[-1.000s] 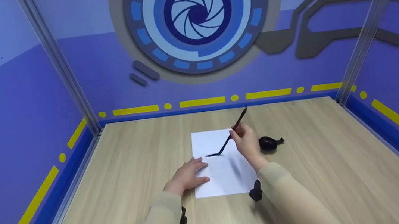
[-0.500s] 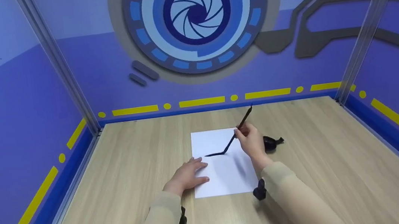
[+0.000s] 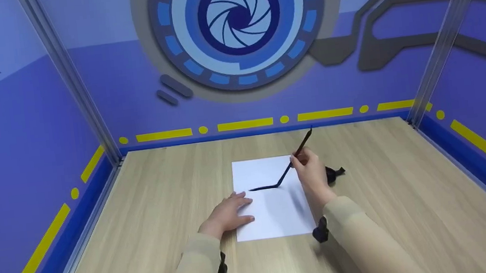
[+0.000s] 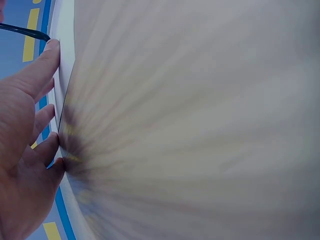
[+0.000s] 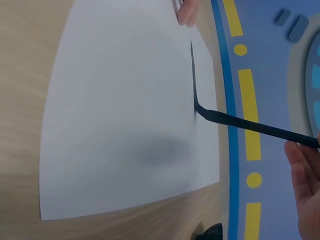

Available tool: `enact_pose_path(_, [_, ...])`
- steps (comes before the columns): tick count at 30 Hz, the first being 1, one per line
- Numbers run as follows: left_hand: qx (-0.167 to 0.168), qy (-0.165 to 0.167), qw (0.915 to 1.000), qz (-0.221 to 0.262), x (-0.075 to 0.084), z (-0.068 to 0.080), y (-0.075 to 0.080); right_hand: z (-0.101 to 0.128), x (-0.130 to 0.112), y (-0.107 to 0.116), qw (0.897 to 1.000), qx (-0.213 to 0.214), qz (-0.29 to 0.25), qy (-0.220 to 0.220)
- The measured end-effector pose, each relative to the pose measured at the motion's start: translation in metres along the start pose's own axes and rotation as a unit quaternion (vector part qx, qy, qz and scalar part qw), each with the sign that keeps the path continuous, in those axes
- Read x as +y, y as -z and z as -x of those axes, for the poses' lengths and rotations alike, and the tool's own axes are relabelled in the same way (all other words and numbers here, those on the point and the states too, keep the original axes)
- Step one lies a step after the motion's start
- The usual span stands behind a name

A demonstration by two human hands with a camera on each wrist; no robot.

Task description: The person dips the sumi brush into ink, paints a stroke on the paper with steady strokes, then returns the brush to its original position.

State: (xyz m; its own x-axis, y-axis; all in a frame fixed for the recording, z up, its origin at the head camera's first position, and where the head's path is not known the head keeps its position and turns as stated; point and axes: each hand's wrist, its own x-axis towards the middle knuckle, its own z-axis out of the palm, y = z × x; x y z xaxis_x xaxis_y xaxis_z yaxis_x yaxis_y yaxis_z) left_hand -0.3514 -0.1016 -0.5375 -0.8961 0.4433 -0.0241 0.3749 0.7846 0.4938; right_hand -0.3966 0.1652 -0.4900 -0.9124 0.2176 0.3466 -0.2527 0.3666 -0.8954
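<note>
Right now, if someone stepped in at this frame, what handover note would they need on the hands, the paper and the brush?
Left hand: flat, fingers straight, pressing the left edge of the white paper sheet.
Right hand: pinches the long black brush, tip on the sheet.
Small black ink dish: on the wooden table, just right of the right hand.
Done: one horizontal black stroke on the upper half of the sheet.
Left: the rest of the sheet is blank.

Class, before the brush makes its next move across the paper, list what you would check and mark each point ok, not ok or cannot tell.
1. Left hand rests on the paper edge: ok.
2. Right hand grips the brush: ok.
3. Brush tip touches the paper at the stroke end: ok.
4. Paper lies flat on the table: ok.
5. Ink dish beside the right hand: ok.
6. Ink left in the brush: cannot tell.
</note>
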Motion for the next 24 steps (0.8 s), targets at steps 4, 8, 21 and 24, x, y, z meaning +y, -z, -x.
enact_pose_path(4, [-0.001,0.005,1.0000,0.000,0.000,0.000,0.000,-0.001,0.001,0.005,1.000,-0.001,0.012,-0.002])
enact_pose_path(8, [-0.001,0.004,1.0000,-0.003,0.000,0.000,-0.001,0.000,0.002,0.012,0.999,0.000,0.037,0.005])
enact_pose_path(21, [0.000,0.002,1.0000,0.000,-0.001,0.000,-0.001,-0.002,0.009,0.024,0.999,-0.001,0.034,0.001])
enact_pose_path(24, [0.000,0.001,1.0000,0.004,-0.001,0.000,-0.001,-0.002,0.010,0.027,0.999,0.009,0.033,0.007])
